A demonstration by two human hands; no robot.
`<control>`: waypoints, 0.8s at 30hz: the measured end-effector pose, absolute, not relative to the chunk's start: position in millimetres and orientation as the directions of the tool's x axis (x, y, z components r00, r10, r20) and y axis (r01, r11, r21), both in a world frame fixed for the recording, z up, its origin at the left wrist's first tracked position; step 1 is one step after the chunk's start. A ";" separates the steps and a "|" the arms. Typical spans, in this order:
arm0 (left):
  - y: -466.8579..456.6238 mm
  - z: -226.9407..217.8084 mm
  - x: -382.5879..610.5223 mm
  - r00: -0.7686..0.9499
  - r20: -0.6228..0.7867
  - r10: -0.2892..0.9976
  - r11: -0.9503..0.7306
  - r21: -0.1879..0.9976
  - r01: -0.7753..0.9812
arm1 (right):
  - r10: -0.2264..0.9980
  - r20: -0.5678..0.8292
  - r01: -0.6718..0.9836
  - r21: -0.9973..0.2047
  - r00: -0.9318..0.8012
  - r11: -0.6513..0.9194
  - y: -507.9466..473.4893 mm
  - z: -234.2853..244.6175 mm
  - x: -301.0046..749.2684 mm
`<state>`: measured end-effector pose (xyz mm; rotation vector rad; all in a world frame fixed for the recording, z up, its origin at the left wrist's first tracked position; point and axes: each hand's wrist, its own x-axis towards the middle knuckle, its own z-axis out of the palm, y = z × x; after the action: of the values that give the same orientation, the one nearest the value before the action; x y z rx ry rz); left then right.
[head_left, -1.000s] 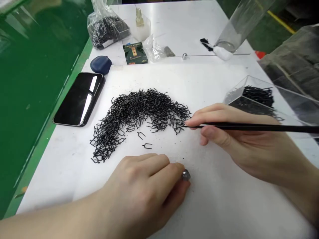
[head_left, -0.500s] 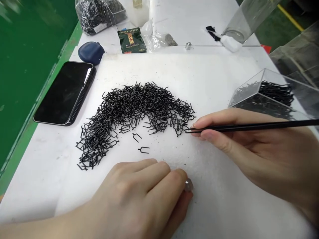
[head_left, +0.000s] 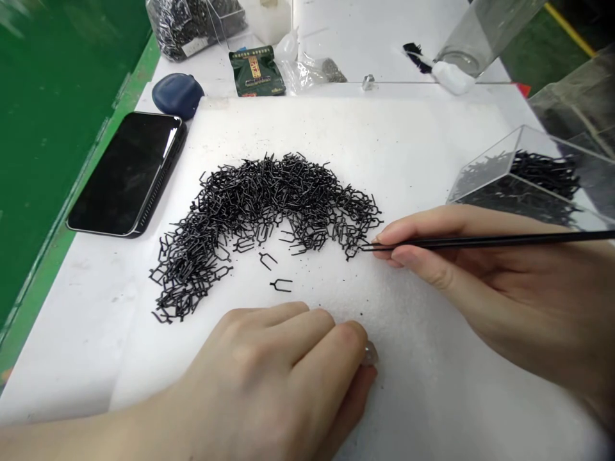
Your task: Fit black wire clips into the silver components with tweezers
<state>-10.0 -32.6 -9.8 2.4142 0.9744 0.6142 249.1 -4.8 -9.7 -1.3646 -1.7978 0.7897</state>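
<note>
Black tweezers lie between the thumb and fingers of my right hand. Their thin tips touch or nearly touch the right end of a curved pile of small black fork-shaped pieces; whether they grip one I cannot tell. Below the pile, my left hand is closed, knuckles up, over a small shiny clear or metallic piece. Most of that piece is hidden by the fingers. Two fork-shaped pieces lie loose between pile and left hand, one of them a single fork just above the knuckles.
A clear box with more black pieces stands at the right. On the left are a phone and a dark blue case. Behind lie a green packet, a bag of black pieces and a clear container.
The whole view has shifted slightly. The prongs of the tweezers look a little closer together at the pile's right end. My left hand stays closed in the same place.
</note>
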 end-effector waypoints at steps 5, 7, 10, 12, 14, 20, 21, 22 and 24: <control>-34.5 -10.5 -9.0 0.655 0.238 0.717 -0.648 0.573 0.501 | 0.964 0.203 0.516 -0.815 -0.172 0.264 -4.5 -12.3 250.3; -34.4 -10.6 -9.3 0.665 0.232 0.710 -0.651 0.578 0.493 | 0.961 0.214 0.530 -0.802 -0.173 0.274 -4.3 -13.3 251.1; -33.2 -10.1 -11.1 0.656 0.244 0.715 -0.651 0.573 0.497 | 0.958 0.227 0.558 -0.779 -0.174 0.285 -4.4 -12.8 252.0; -32.5 -9.7 -12.3 0.632 0.289 0.719 -0.659 0.572 0.488 | 0.957 0.238 0.562 -0.774 -0.167 0.290 -4.8 -10.6 253.3; -32.6 -9.3 -13.0 0.606 0.324 0.727 -0.661 0.569 0.489 | 0.956 0.251 0.550 -0.783 -0.149 0.291 -5.1 -7.4 255.8; -33.8 -8.9 -12.9 0.577 0.284 0.766 -0.628 0.524 0.575 | 0.915 0.108 0.266 -0.938 -0.390 0.224 -0.5 -1.2 266.3; -33.3 -8.6 -12.9 0.586 0.275 0.762 -0.631 0.517 0.579 | 0.887 0.085 0.225 -0.952 -0.454 0.206 1.1 -1.4 267.1; -32.5 -8.2 -12.8 0.589 0.276 0.760 -0.635 0.511 0.579 | 0.862 0.066 0.203 -0.960 -0.503 0.192 2.8 -1.9 267.5; -30.3 -6.6 -11.9 0.595 0.271 0.757 -0.639 0.498 0.586 | 0.838 0.038 0.195 -0.966 -0.544 0.170 5.8 -3.2 267.3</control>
<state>-11.9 -30.3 -6.6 2.4682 1.0844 0.6624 267.3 5.8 -3.2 -0.9750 -1.8584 1.4008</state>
